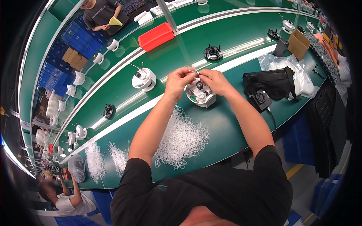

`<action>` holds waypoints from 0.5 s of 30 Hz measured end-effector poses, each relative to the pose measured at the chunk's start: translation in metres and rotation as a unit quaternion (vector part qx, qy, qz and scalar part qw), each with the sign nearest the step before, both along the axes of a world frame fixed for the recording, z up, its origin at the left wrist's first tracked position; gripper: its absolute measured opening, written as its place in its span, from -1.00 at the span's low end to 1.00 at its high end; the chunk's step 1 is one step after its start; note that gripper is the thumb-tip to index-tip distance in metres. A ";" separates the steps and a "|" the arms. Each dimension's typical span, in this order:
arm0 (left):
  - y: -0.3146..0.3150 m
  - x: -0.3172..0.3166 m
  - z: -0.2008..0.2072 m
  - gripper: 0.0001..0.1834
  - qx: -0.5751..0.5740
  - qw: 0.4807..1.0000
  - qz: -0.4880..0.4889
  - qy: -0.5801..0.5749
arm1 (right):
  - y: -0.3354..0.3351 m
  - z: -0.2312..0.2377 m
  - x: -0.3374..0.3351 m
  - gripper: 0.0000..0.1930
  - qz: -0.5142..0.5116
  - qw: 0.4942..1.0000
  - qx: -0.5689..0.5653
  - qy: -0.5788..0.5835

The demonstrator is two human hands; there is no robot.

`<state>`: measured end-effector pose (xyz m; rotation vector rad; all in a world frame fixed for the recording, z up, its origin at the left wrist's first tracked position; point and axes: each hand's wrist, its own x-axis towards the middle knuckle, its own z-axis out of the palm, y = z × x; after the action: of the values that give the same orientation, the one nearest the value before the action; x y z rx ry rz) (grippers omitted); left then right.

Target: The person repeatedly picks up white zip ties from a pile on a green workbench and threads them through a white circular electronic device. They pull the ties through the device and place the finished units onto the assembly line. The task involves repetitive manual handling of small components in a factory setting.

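My left hand (178,82) and my right hand (216,82) meet with pinched fingertips. Between them is a thin wire lead (196,72), its far end too small to make out. Directly beneath sits a round white camera-like housing (205,99) with a black lens-like part (199,86) and a bit of green board on its left side. My fingers hide its upper rim. By my left forearm lies a large heap of clear-white looped ties (183,141).
Along the green conveyor are another white housing with wires (144,80), black ring-shaped bases (213,52) and a red bin (156,37). To the right lie a black mesh pouch (269,82), a black boxy device (261,99) and plastic bags. Co-workers sit at far left and stand opposite.
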<state>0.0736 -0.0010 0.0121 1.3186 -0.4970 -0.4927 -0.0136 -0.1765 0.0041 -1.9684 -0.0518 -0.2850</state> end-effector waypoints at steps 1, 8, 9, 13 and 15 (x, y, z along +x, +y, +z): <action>0.000 0.000 0.000 -0.78 0.033 0.999 0.002 -0.015 | 0.000 0.000 0.000 -0.79 0.005 1.000 -0.015 -0.006; -0.003 0.001 0.003 -0.81 0.117 0.990 0.005 -0.078 | -0.003 0.002 0.002 -0.81 0.018 0.998 -0.058 0.009; -0.003 0.000 0.004 -0.80 0.120 0.989 0.004 -0.082 | -0.004 0.002 0.002 -0.81 0.019 0.998 -0.062 0.019; -0.002 -0.004 0.003 -0.85 0.184 0.974 0.018 -0.128 | 0.001 -0.006 0.000 -0.77 0.020 0.995 0.100 -0.025; -0.004 -0.004 0.003 -0.87 0.251 0.954 0.025 -0.163 | -0.001 -0.007 0.000 -0.74 0.040 0.990 0.132 -0.019</action>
<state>0.0698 -0.0045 0.0155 1.9162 -0.6336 -0.3713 -0.0132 -0.1774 -0.0031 -1.6931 -0.1128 -0.2625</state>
